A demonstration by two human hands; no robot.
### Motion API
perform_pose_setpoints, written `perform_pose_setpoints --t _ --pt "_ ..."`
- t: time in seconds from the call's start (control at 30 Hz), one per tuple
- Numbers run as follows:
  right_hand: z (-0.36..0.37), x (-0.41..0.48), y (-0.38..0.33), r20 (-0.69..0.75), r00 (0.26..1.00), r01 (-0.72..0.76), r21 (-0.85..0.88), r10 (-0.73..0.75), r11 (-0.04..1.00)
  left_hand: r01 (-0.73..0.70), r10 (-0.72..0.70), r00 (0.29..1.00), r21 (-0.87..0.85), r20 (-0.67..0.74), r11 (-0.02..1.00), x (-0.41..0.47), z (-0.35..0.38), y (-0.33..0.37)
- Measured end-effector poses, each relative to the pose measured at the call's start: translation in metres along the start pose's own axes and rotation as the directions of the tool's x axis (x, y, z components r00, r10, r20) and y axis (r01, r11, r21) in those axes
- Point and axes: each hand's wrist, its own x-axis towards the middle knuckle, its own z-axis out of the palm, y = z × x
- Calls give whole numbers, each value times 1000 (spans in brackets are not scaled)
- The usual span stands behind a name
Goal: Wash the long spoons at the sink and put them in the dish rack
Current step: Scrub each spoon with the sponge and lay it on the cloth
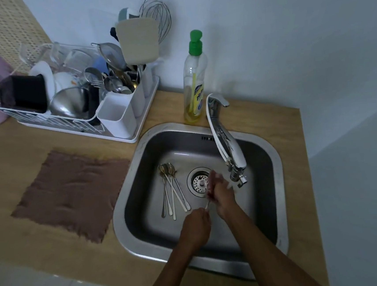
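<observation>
Head view: with left hand [194,227] pinching long spoon [207,205] by handle, right hand [221,191] curled round bowl end, rub firmly over sink [276,157] centre.

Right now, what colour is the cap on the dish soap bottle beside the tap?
Green. The cap shows clearly in the head view.

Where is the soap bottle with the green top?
In the head view, the soap bottle stands upright on the wooden counter just behind the sink, left of the tap and right of the dish rack.
</observation>
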Motion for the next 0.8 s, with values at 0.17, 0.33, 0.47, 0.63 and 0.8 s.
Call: perform_pose_setpoints --t 0.17,0.33,0.47,0.63,0.8 --pt "15 -2 -11 -101 993 61 -1 -61 998 24 -26 998 -37 -58 999 -1 -3 17" --pt "2 -2 -11 111 993 43 -14 -42 999 43 -49 996 -79 -80 996 -4 -7 15" --pt "-3 -5 -12 -115 989 87 -44 -91 995 11 -15 998 -62 -55 998 -13 3 18" --pt "-14 -11 -7 125 990 74 -43 -68 996 50 -56 996 -90 -63 995 -17 6 13" --pt "-22 -7 -6 10 998 68 -179 -67 982 30 -36 998 -97 -59 995 -21 10 16"
